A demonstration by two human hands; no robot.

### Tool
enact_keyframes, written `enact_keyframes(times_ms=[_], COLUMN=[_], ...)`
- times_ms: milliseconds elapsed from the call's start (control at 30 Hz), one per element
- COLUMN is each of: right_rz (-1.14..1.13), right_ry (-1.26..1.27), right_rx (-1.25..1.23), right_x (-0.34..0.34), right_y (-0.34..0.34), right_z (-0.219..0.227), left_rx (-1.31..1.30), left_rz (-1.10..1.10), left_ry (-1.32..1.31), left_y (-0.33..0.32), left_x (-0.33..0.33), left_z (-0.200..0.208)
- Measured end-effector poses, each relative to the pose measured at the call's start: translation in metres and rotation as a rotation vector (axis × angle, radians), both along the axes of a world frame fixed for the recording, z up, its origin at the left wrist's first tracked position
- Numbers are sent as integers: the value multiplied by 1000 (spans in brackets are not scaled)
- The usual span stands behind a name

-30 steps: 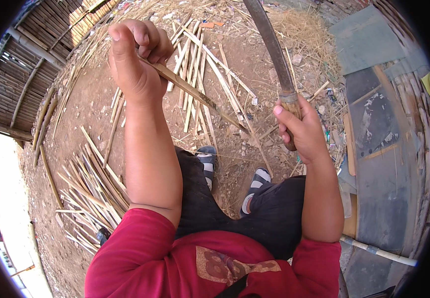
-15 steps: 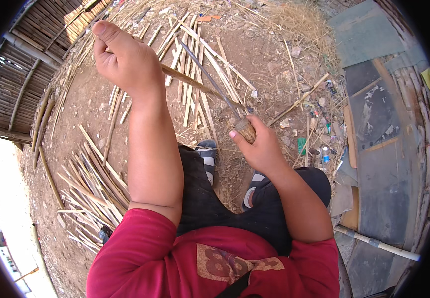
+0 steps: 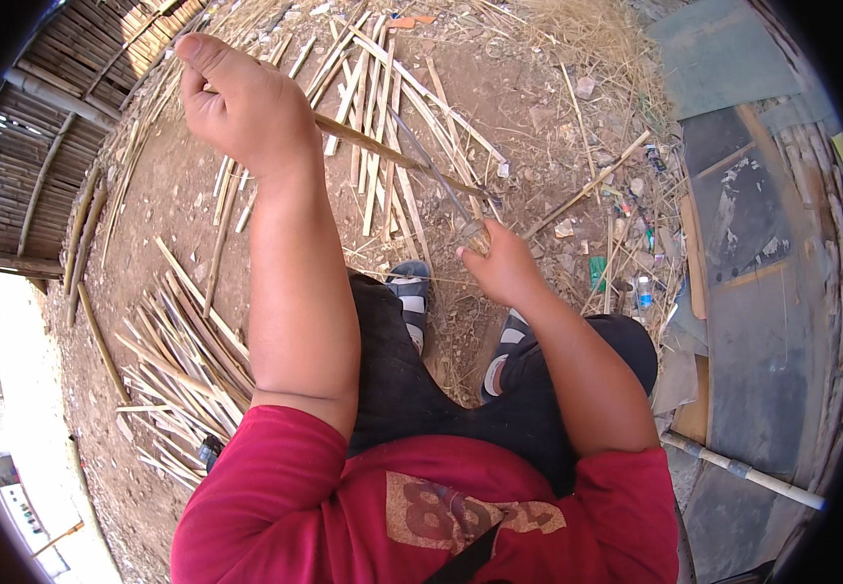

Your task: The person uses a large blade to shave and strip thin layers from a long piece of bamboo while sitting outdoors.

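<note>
Raised at the far left, my left hand (image 3: 246,107) is closed around a long, thin wooden stick (image 3: 363,139). The stick slants down to the right, and its lower end reaches close to my other hand. My right hand (image 3: 507,268) grips the thick wooden handle of a long-bladed knife (image 3: 477,237). Its narrow dark blade points away and to the left, crossing the stick near the stick's lower end. Whether blade and stick touch there, I cannot tell. My left fist hides the stick's upper end.
Split strips (image 3: 373,127) lie spread on the dirt ahead, with another heap of strips (image 3: 183,360) at my left. A slatted wall (image 3: 13,185) stands far left. Dark sheets (image 3: 757,360) and a pale pole (image 3: 742,472) lie at right. A plastic bottle (image 3: 644,292) lies near my right knee.
My right hand has moved slightly away from me, and the knife's blade looks shorter and more foreshortened. My left hand and the stick have barely shifted.
</note>
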State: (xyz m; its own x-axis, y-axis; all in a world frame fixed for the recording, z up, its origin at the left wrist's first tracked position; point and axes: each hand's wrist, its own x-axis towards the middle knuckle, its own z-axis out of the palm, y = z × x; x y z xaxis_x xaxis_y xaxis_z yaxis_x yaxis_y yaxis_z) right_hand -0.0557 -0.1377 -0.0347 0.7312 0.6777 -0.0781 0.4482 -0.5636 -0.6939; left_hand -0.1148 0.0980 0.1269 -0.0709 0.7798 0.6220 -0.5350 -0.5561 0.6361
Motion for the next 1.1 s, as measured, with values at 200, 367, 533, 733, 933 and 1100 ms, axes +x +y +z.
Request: enact_keyframes(times_ms=[200,367,533,733,933,1100], right_rz=[19,-24,5,-55,-72,-210], right_ry=[177,189,200,56,164,159], right_rx=[3,-60,-60,-83,-42,-42], right_x=[-12,4,-11,2,-15,-12], right_y=[6,1,11,9,19,15], right_z=[31,-7,23,-20,14,-42], left_rx=[83,100,157,87,118,72], left_rz=[43,-102,-176,-163,-45,-9], left_ry=[64,-42,-6,-6,54,49], left_y=[-9,-6,-7,4,-3,-2], left_x=[-1,3,1,2,4,11], left_z=[7,4,8,0,6,2])
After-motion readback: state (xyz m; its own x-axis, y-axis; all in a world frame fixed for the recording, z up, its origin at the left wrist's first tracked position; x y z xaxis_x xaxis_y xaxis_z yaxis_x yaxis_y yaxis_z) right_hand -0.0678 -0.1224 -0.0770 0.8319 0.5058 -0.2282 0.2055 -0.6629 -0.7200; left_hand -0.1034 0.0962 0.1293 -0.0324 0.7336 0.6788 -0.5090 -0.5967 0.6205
